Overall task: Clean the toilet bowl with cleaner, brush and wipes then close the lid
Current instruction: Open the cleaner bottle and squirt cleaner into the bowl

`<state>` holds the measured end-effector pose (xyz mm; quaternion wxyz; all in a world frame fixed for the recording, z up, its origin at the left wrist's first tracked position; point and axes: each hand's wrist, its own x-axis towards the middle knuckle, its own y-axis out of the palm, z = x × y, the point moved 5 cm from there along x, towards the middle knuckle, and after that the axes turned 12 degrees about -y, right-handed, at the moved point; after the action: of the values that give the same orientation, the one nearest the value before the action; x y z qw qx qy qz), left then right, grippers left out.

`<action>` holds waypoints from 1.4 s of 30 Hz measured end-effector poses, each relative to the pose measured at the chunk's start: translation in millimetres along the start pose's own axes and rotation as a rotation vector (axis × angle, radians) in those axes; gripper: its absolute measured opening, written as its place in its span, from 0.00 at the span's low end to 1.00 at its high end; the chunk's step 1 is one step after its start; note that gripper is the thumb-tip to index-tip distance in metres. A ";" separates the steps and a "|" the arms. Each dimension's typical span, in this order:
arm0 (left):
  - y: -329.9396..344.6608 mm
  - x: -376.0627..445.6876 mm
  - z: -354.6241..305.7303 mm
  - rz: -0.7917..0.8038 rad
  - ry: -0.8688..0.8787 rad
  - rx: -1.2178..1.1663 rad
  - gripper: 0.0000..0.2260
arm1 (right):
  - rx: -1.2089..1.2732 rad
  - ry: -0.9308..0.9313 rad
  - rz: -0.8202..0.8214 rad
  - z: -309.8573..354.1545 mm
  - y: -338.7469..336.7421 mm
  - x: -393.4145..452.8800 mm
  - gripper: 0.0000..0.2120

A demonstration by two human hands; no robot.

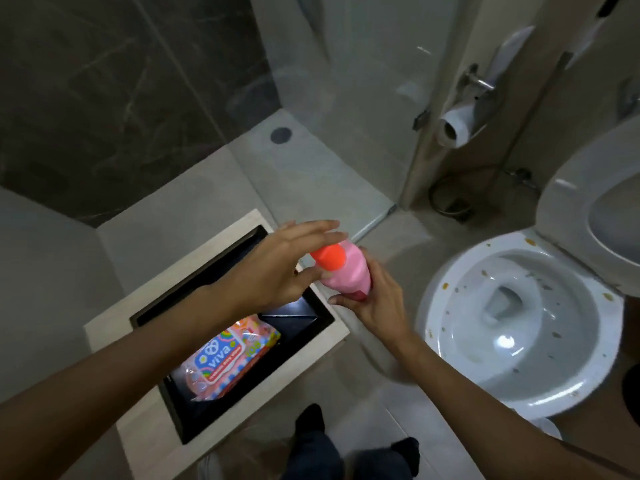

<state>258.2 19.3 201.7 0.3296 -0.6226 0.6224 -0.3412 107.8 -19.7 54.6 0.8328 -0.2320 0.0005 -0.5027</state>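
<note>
The right hand (375, 303) has its fingers wrapped round the lower body of the pink cleaner bottle (346, 271), held above the floor between the black tray (313, 315) and the soiled toilet bowl (519, 327). Its long axis tilts, with the orange cap (329, 258) pointing up and left, toward the camera. The left hand (277, 271) hovers at the cap, fingers spread wide and nearly straight, while a wipes pack (230, 356) lies in the tray.

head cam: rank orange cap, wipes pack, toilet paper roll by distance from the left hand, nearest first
1. Orange cap: directly at the left hand, whose fingers reach over it, on the pink bottle the right hand grips.
2. Wipes pack: just below the left wrist, in the black tray.
3. Toilet paper roll: far upper right, on the wall holder.
</note>
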 end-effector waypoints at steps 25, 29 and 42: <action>-45.9 -83.6 181.2 -0.090 -0.232 0.075 0.23 | 0.127 -0.017 0.128 32.7 219.2 49.5 0.44; -48.1 -64.7 181.4 -0.088 -0.180 0.041 0.22 | 0.140 0.031 0.059 25.9 222.6 61.6 0.45; -45.2 -38.1 171.3 0.011 -0.035 0.215 0.24 | 0.045 0.035 0.151 20.2 204.7 79.3 0.45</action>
<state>426.4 55.3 144.7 0.4071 -0.5858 0.5799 -0.3934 323.1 1.0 11.8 0.8731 -0.2036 0.0210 -0.4424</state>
